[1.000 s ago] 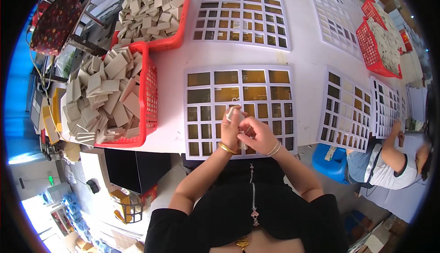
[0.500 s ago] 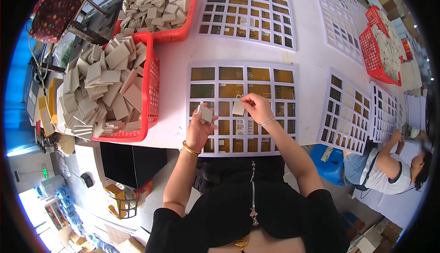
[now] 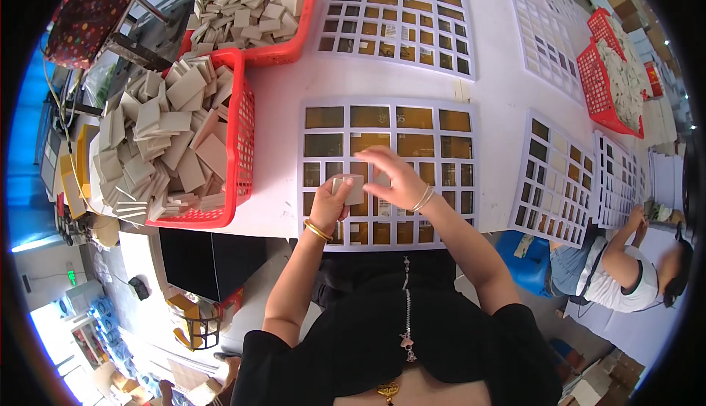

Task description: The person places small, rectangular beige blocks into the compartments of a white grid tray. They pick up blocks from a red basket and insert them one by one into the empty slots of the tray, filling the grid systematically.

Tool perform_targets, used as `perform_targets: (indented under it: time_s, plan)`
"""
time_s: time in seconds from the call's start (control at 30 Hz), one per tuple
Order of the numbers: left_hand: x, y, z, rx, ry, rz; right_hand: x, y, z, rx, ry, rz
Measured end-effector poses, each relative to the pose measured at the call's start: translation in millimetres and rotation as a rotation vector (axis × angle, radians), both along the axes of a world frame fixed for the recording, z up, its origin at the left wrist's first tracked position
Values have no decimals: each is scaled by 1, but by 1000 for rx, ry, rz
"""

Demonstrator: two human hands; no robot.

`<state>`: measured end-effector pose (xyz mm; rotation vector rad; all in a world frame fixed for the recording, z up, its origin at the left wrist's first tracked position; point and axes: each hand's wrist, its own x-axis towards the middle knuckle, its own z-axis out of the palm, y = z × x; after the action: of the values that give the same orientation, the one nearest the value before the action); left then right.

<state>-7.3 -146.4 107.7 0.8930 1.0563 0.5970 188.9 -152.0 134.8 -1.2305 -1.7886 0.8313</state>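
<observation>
A white grid board (image 3: 303, 178) with rectangular openings, most showing brown or dark sheet underneath, lies in front of me. Over its left middle, my left hand (image 3: 332, 201) is closed around small square beige tiles (image 3: 351, 188), thumb resting on top. How many tiles are in the grip is hidden. Just to the right, my right hand (image 3: 397, 179) hovers above the board with fingers apart and bent toward the tiles. Between its fingertips I can make out no tile.
Two red baskets of beige tiles, one nearer (image 3: 240, 134) and one farther (image 3: 301, 34), stand at the left. Another grid board (image 3: 397, 27) lies beyond mine. More boards (image 3: 551, 178) and a red basket (image 3: 603, 86) are at the right, where a co-worker (image 3: 625, 270) works.
The right hand has let go of the tile it pinched, and its fingers have spread and shifted left. The left hand has moved slightly right with its tiles.
</observation>
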Motion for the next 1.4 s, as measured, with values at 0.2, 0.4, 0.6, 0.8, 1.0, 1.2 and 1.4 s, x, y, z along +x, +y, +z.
perform_targets:
  time_s: [0.2,0.4,0.6,0.8,1.0,1.2,1.4]
  plan:
    - [-4,-4,1,-24,-57,188,-8,2,-1,-178,96,115]
    - [-32,-7,-15,381,376,-82,2,19,-31,-176,7,-109]
    - [-13,-7,8,549,543,-329,-8,28,-42,-136,-74,-42]
    - [-2,-4,-14,860,584,-368,-10,30,-42,-110,-193,-2]
    - [3,-13,-5,900,937,-464,-26,22,-43,-1,-420,-89]
    - [-2,-18,-3,983,1024,-665,-23,18,-46,177,-577,-35]
    - [-17,-18,26,1221,778,-335,-27,8,-47,201,-648,-32]
